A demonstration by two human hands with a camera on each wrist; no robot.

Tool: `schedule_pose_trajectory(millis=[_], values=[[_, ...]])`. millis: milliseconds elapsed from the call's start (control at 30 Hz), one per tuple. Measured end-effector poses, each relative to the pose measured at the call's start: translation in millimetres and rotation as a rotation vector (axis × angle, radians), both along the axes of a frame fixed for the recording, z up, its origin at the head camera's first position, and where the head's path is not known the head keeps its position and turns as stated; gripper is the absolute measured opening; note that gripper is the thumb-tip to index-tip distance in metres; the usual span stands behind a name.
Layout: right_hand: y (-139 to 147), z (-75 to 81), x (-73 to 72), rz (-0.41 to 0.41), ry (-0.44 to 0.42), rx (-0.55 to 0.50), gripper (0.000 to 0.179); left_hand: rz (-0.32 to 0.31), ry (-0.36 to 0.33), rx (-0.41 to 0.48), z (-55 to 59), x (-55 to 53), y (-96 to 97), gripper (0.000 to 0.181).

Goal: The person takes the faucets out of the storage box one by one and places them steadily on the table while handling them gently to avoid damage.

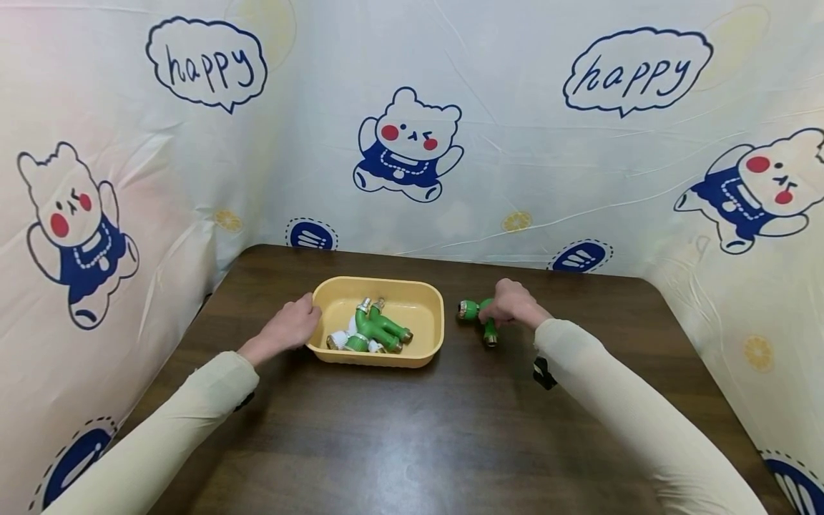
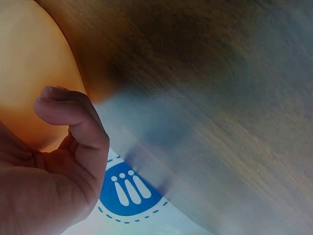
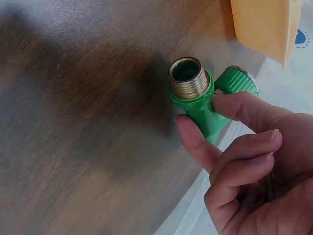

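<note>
A yellow plastic basin (image 1: pixel 421 357) holds several green pipe fittings (image 1: pixel 380 332) with threaded metal ends and some white parts. My left hand (image 1: pixel 292 322) grips the basin's left rim; the left wrist view shows curled fingers at the edge of the basin (image 2: pixel 36 54). Right of the basin, my right hand (image 1: pixel 511 300) pinches another green fitting (image 1: pixel 491 330) between thumb and index finger. Close up in the right wrist view, this green fitting (image 3: pixel 203 117) shows an open brass threaded end and a ribbed green collar. The other fingers of the right hand (image 3: pixel 259 166) are curled in.
Everything stands on a dark brown wooden table (image 1: pixel 386 436). A pale printed cloth (image 1: pixel 502 179) with cartoon bears hangs round its back and sides. In the right wrist view the wall of the basin (image 3: pixel 261 24) rises close beyond the fitting.
</note>
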State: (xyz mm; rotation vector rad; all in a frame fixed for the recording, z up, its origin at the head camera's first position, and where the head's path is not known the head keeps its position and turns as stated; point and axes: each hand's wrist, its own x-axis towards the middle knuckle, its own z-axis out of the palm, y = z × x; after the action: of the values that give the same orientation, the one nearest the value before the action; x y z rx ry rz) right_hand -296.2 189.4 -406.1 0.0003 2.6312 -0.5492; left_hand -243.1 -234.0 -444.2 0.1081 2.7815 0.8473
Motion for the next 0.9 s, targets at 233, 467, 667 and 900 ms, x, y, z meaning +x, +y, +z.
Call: schedule_pose_trajectory(millis=[233, 467, 667, 900], values=[[2.6, -1.5, 0.6, 0.0, 0.006, -0.001, 0.024, 0.008, -0.008, -0.002, 1.3, -3.1, 0.3, 0.037], [3.5, -4.3, 3.7, -0.006, 0.003, -0.017, 0.023, 0.019, -0.04, 0.007, 0.8, 0.4, 1.0, 0.039], [5.1, -6.4, 2.3, -0.011, 0.015, -0.028, 0.022, 0.012, -0.024, 0.012, 2.4, 2.4, 2.1, 0.037], [3.5, -9.2, 1.1, -0.021, 0.009, -0.037, 0.027, 0.02, -0.042, 0.014, 3.1, 1.6, 2.3, 0.036]])
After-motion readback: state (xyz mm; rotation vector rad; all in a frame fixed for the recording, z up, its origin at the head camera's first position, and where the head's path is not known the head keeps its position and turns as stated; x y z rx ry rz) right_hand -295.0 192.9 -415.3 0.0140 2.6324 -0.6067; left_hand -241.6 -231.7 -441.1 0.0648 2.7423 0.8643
